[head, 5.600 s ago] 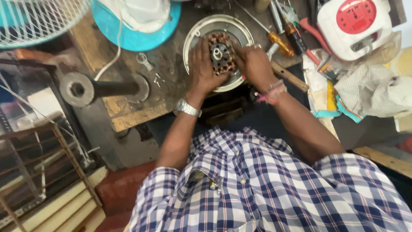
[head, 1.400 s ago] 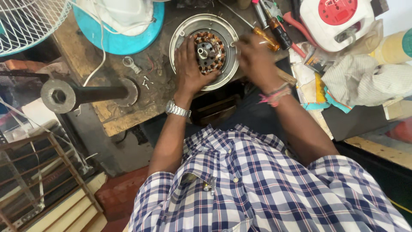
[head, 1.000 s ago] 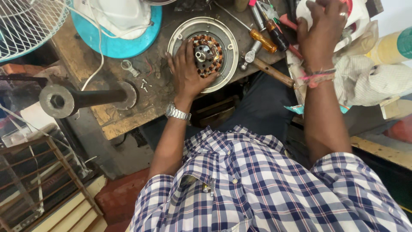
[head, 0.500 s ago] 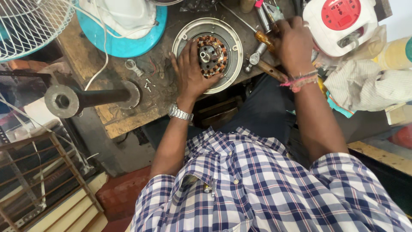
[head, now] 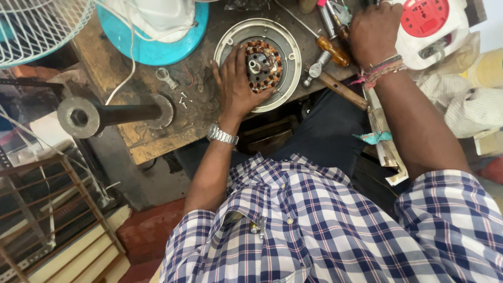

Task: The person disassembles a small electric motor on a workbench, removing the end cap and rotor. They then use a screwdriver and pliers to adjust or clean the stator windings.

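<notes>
I see my left hand [head: 237, 86] lying spread and unclenched on the motor [head: 258, 64], palm down over its lower left part, fingers fanned across the copper windings and the grey rim, gripping nothing. The motor is a round grey housing with a ring of copper coils and a metal hub in the middle; it sits flat on the bench [head: 152, 128], near the front edge, between the blue fan base [head: 157, 44] to the left and the tools to the right. A metal watch [head: 222, 134] is on that wrist. My right hand [head: 375, 32] is up at the far right of the bench, knuckles toward me and curled among the tools beside the white and red socket box [head: 437, 23]; I cannot tell from here whether it is grasping anything, since the fingers are hidden under the back of the hand. Coloured threads [head: 381, 74] circle that wrist. Just left of that hand lies a screwdriver [head: 331, 48] with an orange handle, its shaft pointing away past the motor's rim, and a wooden handle [head: 340, 90] lies near the bench edge below it. Left of the motor there are a small metal clamp [head: 164, 77] and a few loose screws [head: 184, 99] on the worn wood. A dark steel pipe [head: 105, 114] with a flange lies at the bench's left corner, and a white fan grille [head: 39, 26] fills the upper left
</notes>
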